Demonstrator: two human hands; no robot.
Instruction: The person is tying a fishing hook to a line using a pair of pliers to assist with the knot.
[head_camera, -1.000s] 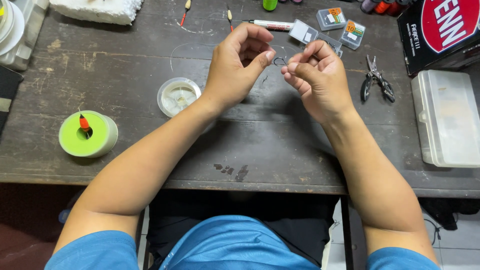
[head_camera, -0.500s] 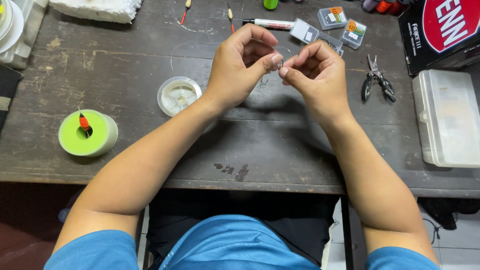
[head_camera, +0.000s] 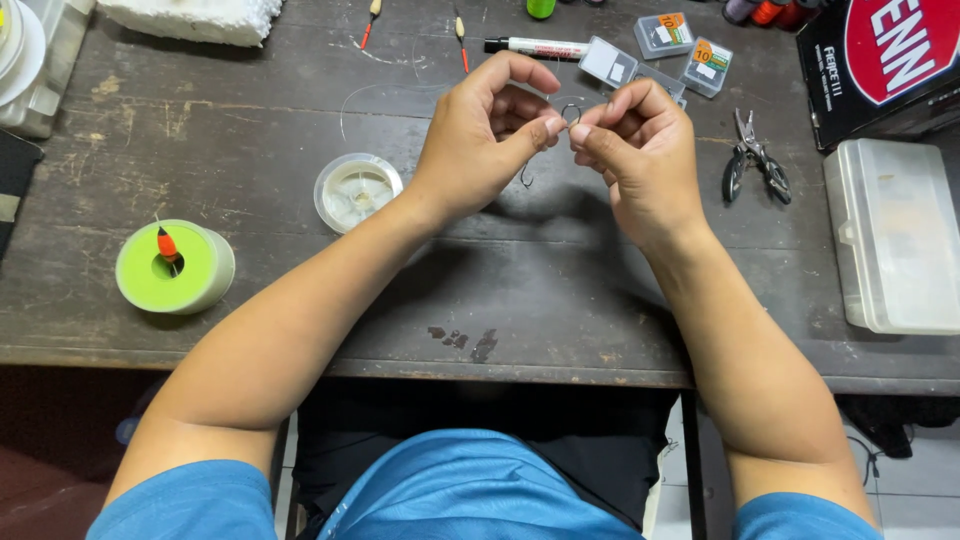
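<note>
Both hands meet above the dark wooden table (head_camera: 250, 140). My left hand (head_camera: 480, 135) pinches a thin clear fishing line between thumb and forefinger, and a small metal fish hook (head_camera: 525, 178) dangles just below it. My right hand (head_camera: 635, 150) pinches the same line right beside the left fingertips, where a small loop of line (head_camera: 570, 110) shows. The fingertips of the two hands almost touch.
A clear line spool (head_camera: 357, 190) lies left of my left hand. A green foam roll with an orange float (head_camera: 172, 268) sits at the left. Small pliers (head_camera: 755, 160), a clear plastic box (head_camera: 895, 235), a marker pen (head_camera: 535, 46) and small hook packets (head_camera: 665, 35) lie at the right and back.
The hands have drawn closer together at the fingertips, and the hook now hangs below my left hand with a small loop of line between the fingers.
</note>
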